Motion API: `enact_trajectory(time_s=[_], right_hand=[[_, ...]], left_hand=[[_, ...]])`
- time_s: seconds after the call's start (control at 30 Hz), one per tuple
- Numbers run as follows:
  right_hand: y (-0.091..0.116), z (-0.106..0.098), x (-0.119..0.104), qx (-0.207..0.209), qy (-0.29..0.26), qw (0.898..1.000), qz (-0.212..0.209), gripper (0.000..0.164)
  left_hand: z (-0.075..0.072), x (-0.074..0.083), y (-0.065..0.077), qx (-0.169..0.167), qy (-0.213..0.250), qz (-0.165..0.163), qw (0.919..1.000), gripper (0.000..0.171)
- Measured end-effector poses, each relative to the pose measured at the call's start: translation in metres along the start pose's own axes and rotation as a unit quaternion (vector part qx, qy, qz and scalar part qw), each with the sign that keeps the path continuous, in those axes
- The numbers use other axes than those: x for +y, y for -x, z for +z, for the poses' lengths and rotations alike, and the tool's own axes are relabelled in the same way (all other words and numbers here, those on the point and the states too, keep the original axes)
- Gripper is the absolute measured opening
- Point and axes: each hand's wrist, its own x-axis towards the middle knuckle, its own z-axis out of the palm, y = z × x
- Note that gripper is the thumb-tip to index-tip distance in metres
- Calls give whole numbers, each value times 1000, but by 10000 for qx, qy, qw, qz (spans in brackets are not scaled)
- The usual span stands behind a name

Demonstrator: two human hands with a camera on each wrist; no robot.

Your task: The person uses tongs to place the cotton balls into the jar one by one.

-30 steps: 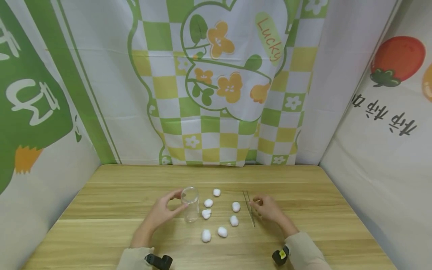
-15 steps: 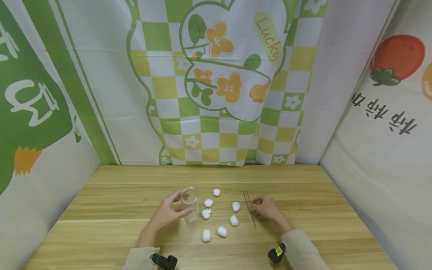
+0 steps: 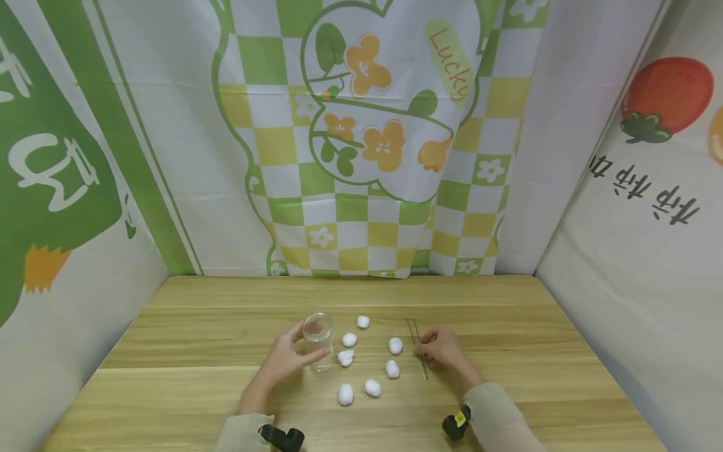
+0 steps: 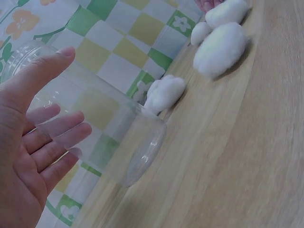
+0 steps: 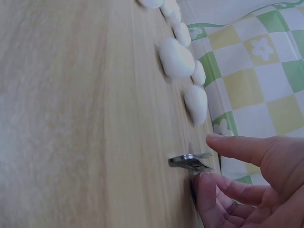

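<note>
Tweezers lie on tabletop just R of cotton balls, prongs pointing at back edge; prob. light, smooth, springy metal, so pinch mid-length. R hand has thumb & finger parted either side, no pinch visible. Clear jar stands upright L of balls; prob. slick, poss. breakable, so hold round body. L hand spans it loosely, thumb on near side; can't tell if gripping. Balls look soft, v. light. Bare room behind tweezers to back edge; btwn jar & nearest ball it's tight.
</note>
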Motion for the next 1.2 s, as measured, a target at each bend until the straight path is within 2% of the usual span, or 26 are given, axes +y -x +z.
enact_trajectory(time_s=[0.13, 0.33, 0.6, 0.97, 1.2], right_hand=[[-2, 3, 0, 131, 25, 9999, -29, 25], [-4, 6, 0, 280, 160, 9995, -27, 25], [-5, 7, -2, 332, 310, 9990, 19, 25], [-5, 8, -2, 427, 469, 9980, -33, 17], [-3, 7, -1, 458, 685, 9965, -157, 13]], left_hand=[[3, 1, 0, -18, 203, -170, 9996, 72], [5, 2, 0, 25, 242, -412, 9989, 72], [7, 1, -1, 86, 400, -344, 9986, 64], [8, -2, -1, 66, 430, -273, 9987, 61], [9, -3, -2, 103, 500, -380, 9980, 61]])
